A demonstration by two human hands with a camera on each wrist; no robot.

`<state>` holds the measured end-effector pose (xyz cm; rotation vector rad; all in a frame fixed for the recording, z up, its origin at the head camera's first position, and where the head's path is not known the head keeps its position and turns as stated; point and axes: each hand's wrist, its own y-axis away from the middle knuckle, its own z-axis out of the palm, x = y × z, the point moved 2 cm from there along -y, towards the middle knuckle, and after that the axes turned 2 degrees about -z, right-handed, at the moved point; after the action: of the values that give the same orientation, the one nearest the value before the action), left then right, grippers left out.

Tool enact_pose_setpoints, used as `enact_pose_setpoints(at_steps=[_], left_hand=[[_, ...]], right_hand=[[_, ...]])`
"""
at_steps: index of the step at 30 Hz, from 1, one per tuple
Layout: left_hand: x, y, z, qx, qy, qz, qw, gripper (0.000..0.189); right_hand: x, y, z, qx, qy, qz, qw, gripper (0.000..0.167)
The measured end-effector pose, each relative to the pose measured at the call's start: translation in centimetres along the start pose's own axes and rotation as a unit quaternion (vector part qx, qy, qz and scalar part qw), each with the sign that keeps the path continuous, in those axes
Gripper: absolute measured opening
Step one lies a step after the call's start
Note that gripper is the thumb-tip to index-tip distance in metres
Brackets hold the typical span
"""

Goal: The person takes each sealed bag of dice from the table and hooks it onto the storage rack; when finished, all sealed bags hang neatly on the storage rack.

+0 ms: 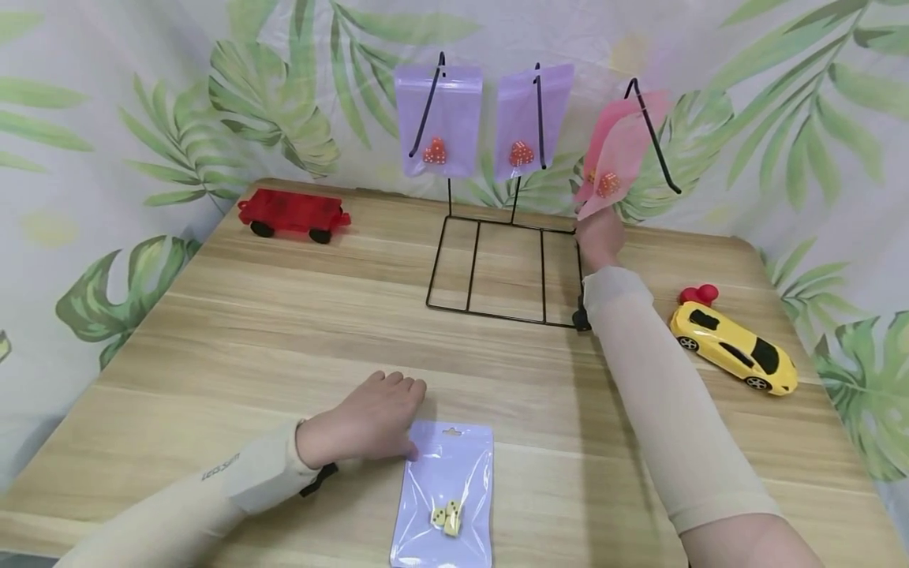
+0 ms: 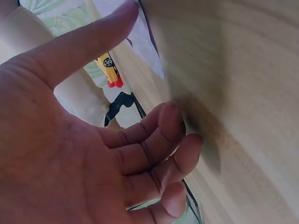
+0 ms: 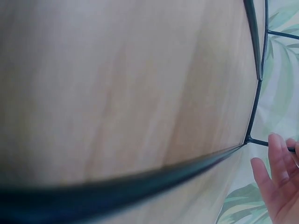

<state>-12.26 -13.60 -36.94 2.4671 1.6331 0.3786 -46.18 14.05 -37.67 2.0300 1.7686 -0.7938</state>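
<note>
My right hand (image 1: 600, 234) reaches to the back right of a black wire display rack (image 1: 486, 317). In the right wrist view, its fingers (image 3: 276, 156) curl at a wire upright. Pink bags (image 1: 616, 158) of orange dice hang from the right hook, just above this hand and partly over it. My left hand (image 1: 372, 414) lies low over the table, palm facing sideways and fingers loosely bent around nothing. Its thumb is right at the upper left edge of a purple zip bag (image 1: 443, 465) holding several yellow dice, which lies flat.
Two purple bags, one left (image 1: 454, 102) and one centre (image 1: 529, 110), hang on the rack's other hooks with red dice inside. A red toy wagon (image 1: 294, 213) stands back left. A yellow toy car (image 1: 735, 347) and a small red piece (image 1: 699, 295) sit at the right.
</note>
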Motion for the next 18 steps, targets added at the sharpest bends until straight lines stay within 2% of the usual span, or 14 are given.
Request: enact_pose_setpoints(at_steps=[6, 12, 14, 18], left_hand=[[0.21, 0.03, 0.22, -0.019, 0.030, -0.016, 0.9993, 0.046], [0.42, 0.02, 0.22, 0.015, 0.042, -0.006, 0.9990, 0.031], [0.41, -0.04, 0.26, 0.017, 0.060, -0.008, 0.9980, 0.032], [0.85, -0.13, 0.53, 0.004, 0.068, 0.005, 0.9976, 0.053]], right_hand=[[0.36, 0.12, 0.18, 0.000, -0.005, -0.009, 0.9999, 0.027], [0.25, 0.09, 0.18, 0.015, -0.006, -0.018, 0.9997, 0.029], [0.20, 0.03, 0.16, 0.026, -0.003, -0.019, 0.9995, 0.031], [0.20, -0.04, 0.17, 0.034, 0.012, -0.010, 0.9993, 0.033]])
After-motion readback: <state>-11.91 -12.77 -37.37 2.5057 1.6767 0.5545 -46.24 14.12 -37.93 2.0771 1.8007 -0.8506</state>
